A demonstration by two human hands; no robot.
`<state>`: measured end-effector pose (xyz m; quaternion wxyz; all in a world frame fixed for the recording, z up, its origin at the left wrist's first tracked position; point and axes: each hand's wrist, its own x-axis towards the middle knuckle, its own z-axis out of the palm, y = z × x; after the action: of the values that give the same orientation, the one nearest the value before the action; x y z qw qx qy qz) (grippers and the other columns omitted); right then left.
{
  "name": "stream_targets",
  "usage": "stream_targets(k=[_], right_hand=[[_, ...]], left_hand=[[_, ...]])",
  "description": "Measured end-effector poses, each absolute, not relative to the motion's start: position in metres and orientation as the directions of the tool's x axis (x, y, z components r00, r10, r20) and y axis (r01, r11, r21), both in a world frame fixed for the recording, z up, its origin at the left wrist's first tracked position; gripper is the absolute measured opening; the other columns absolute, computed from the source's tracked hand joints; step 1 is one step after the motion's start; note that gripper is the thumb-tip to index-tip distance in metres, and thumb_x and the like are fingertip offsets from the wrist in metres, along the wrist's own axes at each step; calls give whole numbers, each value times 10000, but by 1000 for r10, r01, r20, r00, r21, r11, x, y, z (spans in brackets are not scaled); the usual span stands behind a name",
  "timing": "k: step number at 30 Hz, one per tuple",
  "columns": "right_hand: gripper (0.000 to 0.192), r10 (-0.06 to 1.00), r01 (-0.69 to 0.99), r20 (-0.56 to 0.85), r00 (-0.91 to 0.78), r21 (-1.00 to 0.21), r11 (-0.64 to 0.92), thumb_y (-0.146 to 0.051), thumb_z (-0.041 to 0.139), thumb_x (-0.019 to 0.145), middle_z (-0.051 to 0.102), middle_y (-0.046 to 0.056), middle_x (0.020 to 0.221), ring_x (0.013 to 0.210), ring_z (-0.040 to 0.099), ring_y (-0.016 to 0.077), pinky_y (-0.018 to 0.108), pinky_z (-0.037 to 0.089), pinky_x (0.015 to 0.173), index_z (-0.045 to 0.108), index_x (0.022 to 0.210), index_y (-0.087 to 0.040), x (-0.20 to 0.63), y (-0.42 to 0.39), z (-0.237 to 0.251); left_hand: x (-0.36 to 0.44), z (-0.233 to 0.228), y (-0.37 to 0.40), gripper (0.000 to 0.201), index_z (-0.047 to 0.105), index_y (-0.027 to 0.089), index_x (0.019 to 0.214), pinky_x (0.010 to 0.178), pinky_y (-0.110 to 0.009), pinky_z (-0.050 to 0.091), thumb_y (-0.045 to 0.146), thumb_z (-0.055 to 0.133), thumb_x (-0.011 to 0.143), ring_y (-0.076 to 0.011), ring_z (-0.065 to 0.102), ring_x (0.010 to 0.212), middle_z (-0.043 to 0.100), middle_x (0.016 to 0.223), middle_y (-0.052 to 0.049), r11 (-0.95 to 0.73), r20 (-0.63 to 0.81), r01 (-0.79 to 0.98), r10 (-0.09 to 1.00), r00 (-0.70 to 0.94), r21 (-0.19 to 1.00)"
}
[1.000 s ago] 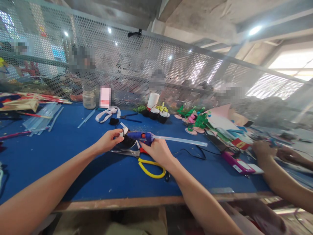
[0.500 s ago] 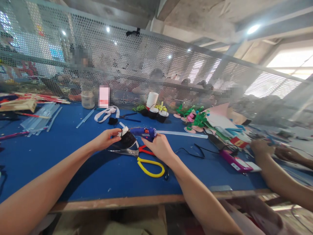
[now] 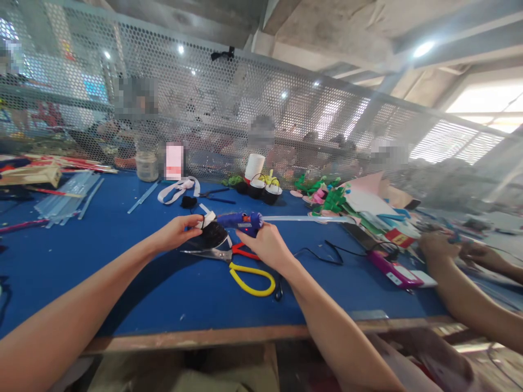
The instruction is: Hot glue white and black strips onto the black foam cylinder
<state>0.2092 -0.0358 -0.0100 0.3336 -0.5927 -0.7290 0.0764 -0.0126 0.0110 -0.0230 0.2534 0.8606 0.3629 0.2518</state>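
Yellow-handled scissors (image 3: 241, 265) under hands, black cord (image 3: 322, 251) beside, mesh screen (image 3: 229, 114) behind

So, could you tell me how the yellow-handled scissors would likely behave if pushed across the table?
The scissors lie flat on the blue table, so they would probably slide, not roll. Metal blades suggest stiffness and some weight.
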Motion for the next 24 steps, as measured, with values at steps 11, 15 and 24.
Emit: stream_targets(k=[11,15,24], right_hand=[[317,957,741,288,-17,-640,206,-367,505,669,420,-18,352,407,465,134,228,325,422,372,431,-206,215,-29,-10],[321,957,742,289,-24,-637,211,-379,502,672,422,-19,357,406,461,134,228,319,413,373,435,-204,213,-32,-8],[198,916,814,395,-65,-510,278,-332,508,687,579,33,525,539,555,174,230,374,472,551,588,-166,207,-37,-9]], left_hand=[[-14,-25,13,259,531,116,853,689,-243,383,326,407,768,-142,467,723,527,752,-12,-608,252,491,751,610,623],[-14,-24,13,236,528,121,809,667,-236,376,319,404,772,-132,454,694,505,721,-1,-616,251,498,746,617,610],[-11,-23,10,172,478,135,736,636,-219,343,290,407,761,-112,399,658,424,677,26,-585,248,488,768,591,648]])
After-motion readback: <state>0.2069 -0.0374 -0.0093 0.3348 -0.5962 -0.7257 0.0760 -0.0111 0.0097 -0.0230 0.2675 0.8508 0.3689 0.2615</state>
